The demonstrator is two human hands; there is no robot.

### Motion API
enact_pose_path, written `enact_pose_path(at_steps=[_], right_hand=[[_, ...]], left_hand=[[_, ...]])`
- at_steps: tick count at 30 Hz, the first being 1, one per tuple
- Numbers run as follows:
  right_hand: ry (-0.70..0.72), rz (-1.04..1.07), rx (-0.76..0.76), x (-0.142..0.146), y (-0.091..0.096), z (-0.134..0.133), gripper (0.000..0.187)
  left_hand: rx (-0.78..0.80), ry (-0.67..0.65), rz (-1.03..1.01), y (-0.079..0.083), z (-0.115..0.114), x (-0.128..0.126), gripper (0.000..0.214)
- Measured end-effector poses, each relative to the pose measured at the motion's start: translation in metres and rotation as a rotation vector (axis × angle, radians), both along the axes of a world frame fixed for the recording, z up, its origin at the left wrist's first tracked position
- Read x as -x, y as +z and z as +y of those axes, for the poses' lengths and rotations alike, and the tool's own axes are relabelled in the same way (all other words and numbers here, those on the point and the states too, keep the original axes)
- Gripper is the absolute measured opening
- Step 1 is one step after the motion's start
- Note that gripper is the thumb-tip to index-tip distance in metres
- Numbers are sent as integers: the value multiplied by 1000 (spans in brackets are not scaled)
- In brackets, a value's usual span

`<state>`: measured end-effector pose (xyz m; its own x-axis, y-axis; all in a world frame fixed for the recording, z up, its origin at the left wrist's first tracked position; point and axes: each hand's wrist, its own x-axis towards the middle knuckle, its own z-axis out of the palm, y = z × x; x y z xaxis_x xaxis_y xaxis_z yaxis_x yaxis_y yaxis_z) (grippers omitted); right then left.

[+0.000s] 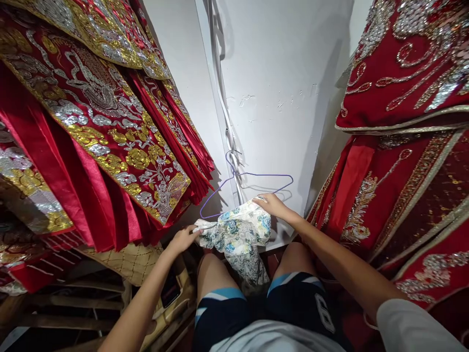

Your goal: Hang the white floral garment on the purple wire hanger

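A white garment with blue and yellow flowers [238,230] hangs in folds between my two hands, its lower end between my knees. My left hand [184,238] pinches its left edge. On the upper right edge my right hand [270,204] is closed, with the fingertips partly hidden by the cloth. Just above the garment a purple wire hanger [266,174] hangs by its hook from a pale strap or rod. The garment's top covers part of the hanger's lower bar; whether it is hung on it I cannot tell.
Red costumes with gold and silver embroidery [120,127] hang at the left. More red beaded garments [395,146] fill the right side. A white wall [271,73] stands ahead, with a pole [216,78] along it. A bamboo chair [176,303] is low at the left.
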<state>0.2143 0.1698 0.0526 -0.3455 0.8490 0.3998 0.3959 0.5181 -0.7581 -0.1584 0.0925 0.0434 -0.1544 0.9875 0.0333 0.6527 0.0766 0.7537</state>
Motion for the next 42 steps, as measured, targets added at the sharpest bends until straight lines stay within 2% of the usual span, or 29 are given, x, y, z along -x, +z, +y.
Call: enact_pose_path(at_steps=[4, 8, 11, 14, 17, 21, 26, 29, 31, 33, 35, 36, 40, 42], right_hand=[[6, -15, 7, -10, 8, -10, 41], [17, -4, 38, -14, 11, -20, 41], [-4, 7, 54, -16, 12, -26, 40], [-65, -15, 34, -19, 14, -27, 38], [-79, -28, 29, -19, 15, -26, 38], [-3, 15, 68, -7, 8, -27, 39], [23, 111, 150, 21, -2, -39, 35], [73, 125, 131, 27, 1, -50, 29], [108, 75, 96, 22, 8, -57, 25], [113, 5, 68, 10, 17, -64, 43], [78, -46, 52, -8, 24, -70, 65], [43, -61, 46, -17, 27, -70, 70], [-209, -79, -27, -53, 39, -52, 72], [-270, -63, -68, -64, 46, -34, 60]], left_hand=[[-39, -68, -7, 14, 15, -12, 12], [-162, -186, -33, 39, 23, -31, 13], [-178, -298, -47, 57, 18, -39, 20], [-114, -398, -73, 65, 7, -39, 26], [-86, -331, -111, 65, -2, -33, 27], [-204, -224, -189, 69, -4, -33, 23], [-427, -370, -30, 82, 7, -59, 10], [-566, -239, 12, 83, 15, -72, 13], [-622, -174, -30, 80, 18, -73, 23], [-648, -168, -43, 77, 19, -69, 29], [-656, -182, 18, 75, 19, -64, 32], [-656, -191, 69, 75, 19, -61, 32], [-649, -214, 188, 79, 19, -60, 30], [-650, -220, 188, 81, 19, -64, 28]])
